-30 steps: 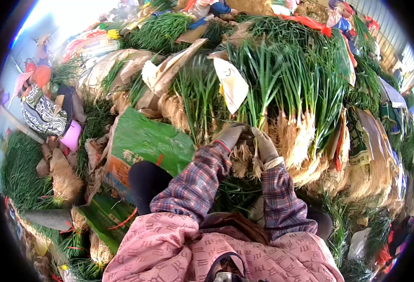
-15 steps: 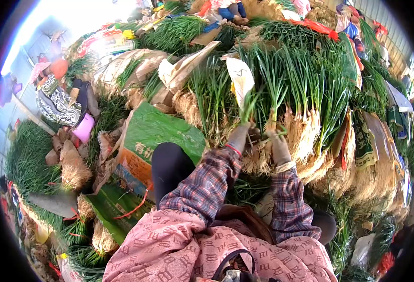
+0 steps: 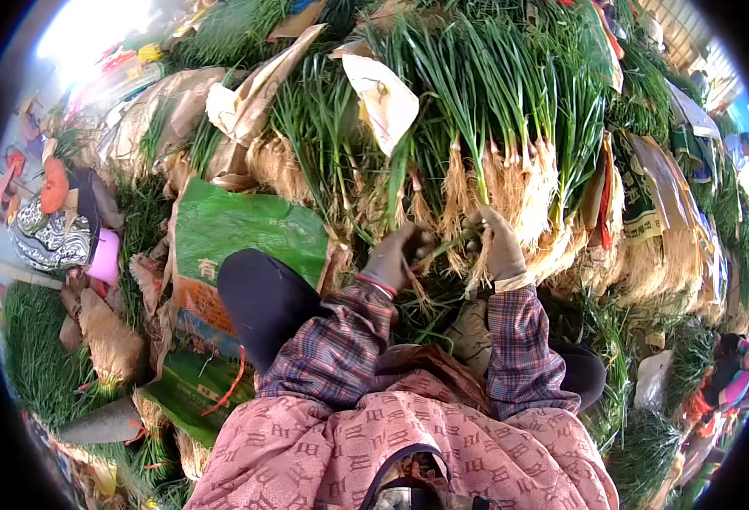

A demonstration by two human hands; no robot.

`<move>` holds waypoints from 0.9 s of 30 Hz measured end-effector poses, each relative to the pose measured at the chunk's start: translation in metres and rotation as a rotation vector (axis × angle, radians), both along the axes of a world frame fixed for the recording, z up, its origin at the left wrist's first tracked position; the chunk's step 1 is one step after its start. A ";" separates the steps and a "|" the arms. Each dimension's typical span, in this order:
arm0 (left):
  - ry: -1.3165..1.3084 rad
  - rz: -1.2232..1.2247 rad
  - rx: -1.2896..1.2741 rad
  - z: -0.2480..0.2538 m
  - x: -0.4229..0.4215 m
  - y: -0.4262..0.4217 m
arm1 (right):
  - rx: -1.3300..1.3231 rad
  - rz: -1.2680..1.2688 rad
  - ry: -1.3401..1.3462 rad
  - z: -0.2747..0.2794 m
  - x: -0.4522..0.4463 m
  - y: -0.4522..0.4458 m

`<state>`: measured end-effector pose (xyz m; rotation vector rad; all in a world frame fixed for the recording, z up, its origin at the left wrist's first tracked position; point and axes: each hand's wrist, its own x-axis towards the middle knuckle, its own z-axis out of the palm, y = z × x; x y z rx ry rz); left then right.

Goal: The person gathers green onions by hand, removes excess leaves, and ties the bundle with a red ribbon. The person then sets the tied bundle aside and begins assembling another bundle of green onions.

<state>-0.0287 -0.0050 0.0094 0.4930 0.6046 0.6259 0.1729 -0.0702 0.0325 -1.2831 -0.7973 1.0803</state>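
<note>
My left hand (image 3: 398, 255), in a grey glove, curls closed round the root end of a green onion stalk (image 3: 398, 183) that points up. Facing it, my right hand (image 3: 497, 244), gloved too, is closed on another green onion (image 3: 480, 180), with pale roots hanging below its fingers. A short green piece lies between the two hands. Just beyond them a row of green onions (image 3: 519, 183) rests with roots toward me and leaves away. A white paper piece (image 3: 383, 98) lies on the leaves.
A green printed sack (image 3: 247, 229) lies left of my hands, beside my dark-clad knee (image 3: 264, 302). A person in patterned clothing (image 3: 51, 234) sits at the far left. A grey wedge-shaped object (image 3: 102, 422) is at the lower left. Covered onion bundles (image 3: 663, 255) stand at right.
The view has tilted down, so the far piles moved upward. My hands are farther apart than a second ago, and the stalk in my left hand has shifted.
</note>
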 end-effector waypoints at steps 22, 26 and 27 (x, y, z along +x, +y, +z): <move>0.381 -0.124 0.585 0.018 -0.006 -0.006 | -0.456 0.345 0.217 0.001 -0.076 -0.017; 0.384 -0.234 0.533 0.026 -0.017 -0.007 | -0.134 0.156 0.353 -0.004 -0.083 -0.007; 0.408 -0.275 0.470 0.026 -0.022 -0.008 | -0.115 0.099 0.369 -0.006 -0.084 -0.007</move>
